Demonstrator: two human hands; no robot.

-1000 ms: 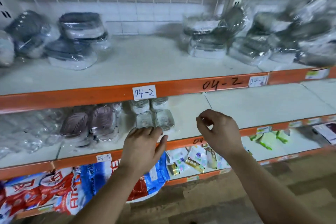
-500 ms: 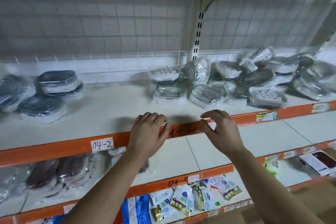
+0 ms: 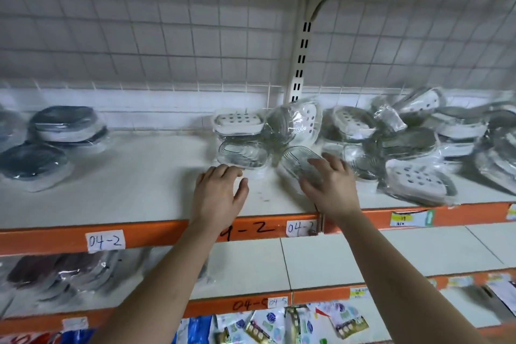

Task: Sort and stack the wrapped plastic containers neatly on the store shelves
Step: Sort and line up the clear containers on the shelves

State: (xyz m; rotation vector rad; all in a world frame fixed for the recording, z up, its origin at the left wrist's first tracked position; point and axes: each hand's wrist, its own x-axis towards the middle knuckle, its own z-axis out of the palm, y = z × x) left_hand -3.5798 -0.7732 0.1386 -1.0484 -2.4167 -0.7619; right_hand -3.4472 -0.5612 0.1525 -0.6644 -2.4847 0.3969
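target: the clear wrapped container (image 3: 297, 160) lies on the upper shelf (image 3: 139, 176), between the small stack (image 3: 241, 152) and the jumbled heap (image 3: 413, 148).
long axis: slantwise, far end toward the left, near end under the right hand (image 3: 331, 186).
right fingers: spread and laid flat on the wrap, thumb at its near-left edge, not curled round it.
left hand (image 3: 219, 195): fingers loosely bent, holding nothing, tips just short of the stack.
nearer hand: the right, already touching.
likely next: close across the short width, then turn it square with the stack.
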